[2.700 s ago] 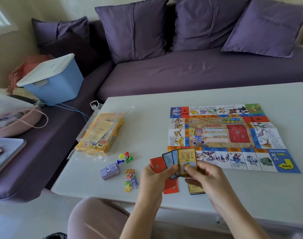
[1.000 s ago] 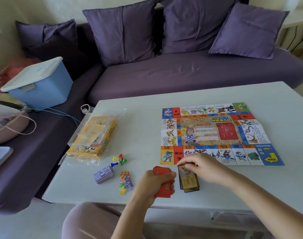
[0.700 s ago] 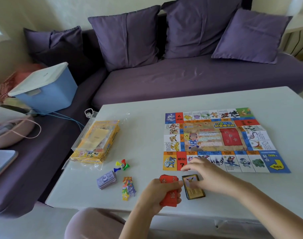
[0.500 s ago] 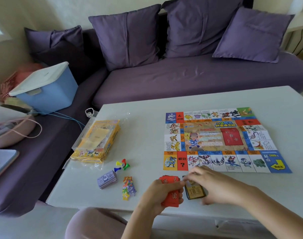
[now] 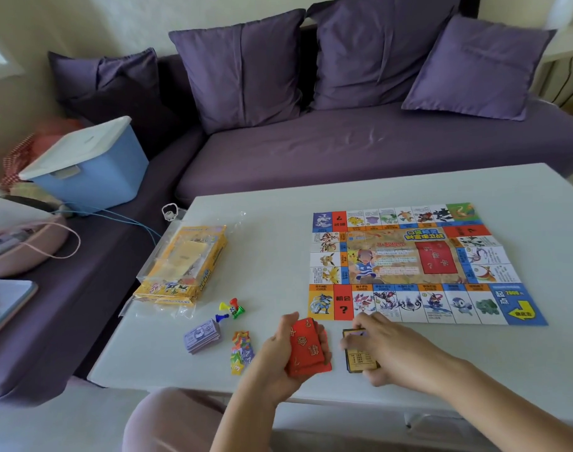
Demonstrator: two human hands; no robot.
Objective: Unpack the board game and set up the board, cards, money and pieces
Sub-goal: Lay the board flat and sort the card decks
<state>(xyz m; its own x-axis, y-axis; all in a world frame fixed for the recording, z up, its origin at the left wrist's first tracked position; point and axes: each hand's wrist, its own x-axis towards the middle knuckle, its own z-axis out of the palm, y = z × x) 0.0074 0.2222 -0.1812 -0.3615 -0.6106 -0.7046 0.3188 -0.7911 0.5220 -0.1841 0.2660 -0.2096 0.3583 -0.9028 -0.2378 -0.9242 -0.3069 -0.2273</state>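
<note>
The colourful game board point(image 5: 409, 265) lies unfolded on the white table point(image 5: 265, 249), right of centre. My left hand point(image 5: 275, 360) grips a stack of red cards point(image 5: 306, 349) just above the table's near edge. Beside it, my right hand point(image 5: 389, 349) covers a pile of yellow black-edged cards point(image 5: 360, 362) lying on the table, fingers at its far end and thumb at its near end. Further left lie a purple wad of play money point(image 5: 203, 334), a few coloured pawns with a die point(image 5: 231, 309) and a heap of small coloured pieces point(image 5: 242, 352).
The yellow game box point(image 5: 184, 265) in its clear wrapper lies near the table's left edge. A purple sofa point(image 5: 360, 148) with cushions runs behind and to the left. On it stand a blue bin with a white lid point(image 5: 86, 164) and a pink bag point(image 5: 21, 243).
My right hand has put the yellow cards down on the pile and now closes over it. Only red cards are left in my left hand. The view shifted a little.
</note>
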